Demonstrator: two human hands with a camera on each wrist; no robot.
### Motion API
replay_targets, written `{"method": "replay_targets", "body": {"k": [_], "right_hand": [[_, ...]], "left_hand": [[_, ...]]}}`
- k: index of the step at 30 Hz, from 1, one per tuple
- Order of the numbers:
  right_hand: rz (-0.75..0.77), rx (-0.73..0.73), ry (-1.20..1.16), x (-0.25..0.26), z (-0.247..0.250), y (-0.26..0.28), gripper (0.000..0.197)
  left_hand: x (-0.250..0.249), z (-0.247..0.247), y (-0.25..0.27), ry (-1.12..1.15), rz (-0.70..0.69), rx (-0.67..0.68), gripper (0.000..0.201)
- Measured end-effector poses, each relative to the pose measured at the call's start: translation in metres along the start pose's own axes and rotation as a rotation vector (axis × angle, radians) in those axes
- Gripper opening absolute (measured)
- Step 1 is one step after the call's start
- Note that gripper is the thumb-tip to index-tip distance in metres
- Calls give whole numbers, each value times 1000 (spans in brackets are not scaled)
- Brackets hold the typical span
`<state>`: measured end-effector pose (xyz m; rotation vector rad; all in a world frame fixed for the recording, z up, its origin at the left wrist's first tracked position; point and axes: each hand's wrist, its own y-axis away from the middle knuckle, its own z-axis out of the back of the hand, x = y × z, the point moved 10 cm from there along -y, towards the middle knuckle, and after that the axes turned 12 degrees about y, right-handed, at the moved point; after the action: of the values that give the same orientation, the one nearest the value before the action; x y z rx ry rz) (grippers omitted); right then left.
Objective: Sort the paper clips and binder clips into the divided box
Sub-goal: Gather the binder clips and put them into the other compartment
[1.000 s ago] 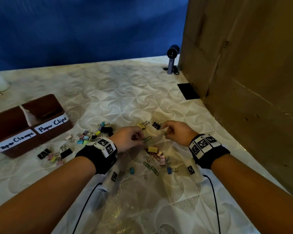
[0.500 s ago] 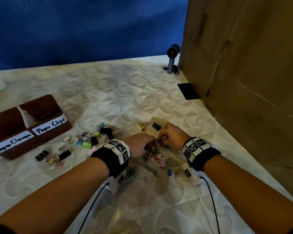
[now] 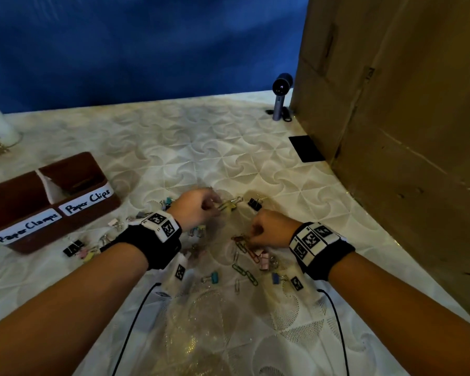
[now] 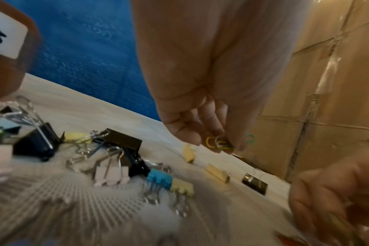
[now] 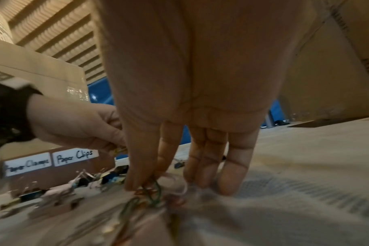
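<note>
Head view, left hand (image 3: 194,210): curled up over the scattered clips, pinching something small near a yellow binder clip (image 3: 229,206).
Head view, right hand (image 3: 272,229): fingers bunched, nipping the top of a tangle of paper clips (image 3: 244,248) on the white cloth (image 3: 201,147).
Head view, divided box (image 3: 49,202): off to the left, labelled "Paper Clamps" and "Paper Clips", well apart from both hands.
Left wrist view: thumb and fingertips (image 4: 187,136) pressed together on a small bunch of yellow, white and green paper clips (image 4: 219,144), above loose binder clips (image 4: 116,149).
Right wrist view: thumb and forefinger pinching orange and green clips (image 5: 152,191), other fingers (image 5: 232,166) straight, pointing down at the cloth.
</note>
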<state>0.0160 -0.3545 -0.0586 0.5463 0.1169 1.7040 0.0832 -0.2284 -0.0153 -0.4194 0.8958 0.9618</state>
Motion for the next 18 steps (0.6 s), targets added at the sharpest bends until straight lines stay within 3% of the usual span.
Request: {"method": "replay_targets", "body": {"k": [3,8,13,18], "right_hand": [[5,-23,52,12,-6,-2,16],[-26,-47,115,10,0,-5,22],[-73,43,24,-10,2,-3,33],[-72,18,32,-15,6,-5,25]], "left_hand": [[-8,-26,8,-144,-47,140,13],[-3,-71,10,-438,-9,290,29],[-5,-80,8,-347,46,272,23],[-2,-85,6,-346,85,332,27]]}}
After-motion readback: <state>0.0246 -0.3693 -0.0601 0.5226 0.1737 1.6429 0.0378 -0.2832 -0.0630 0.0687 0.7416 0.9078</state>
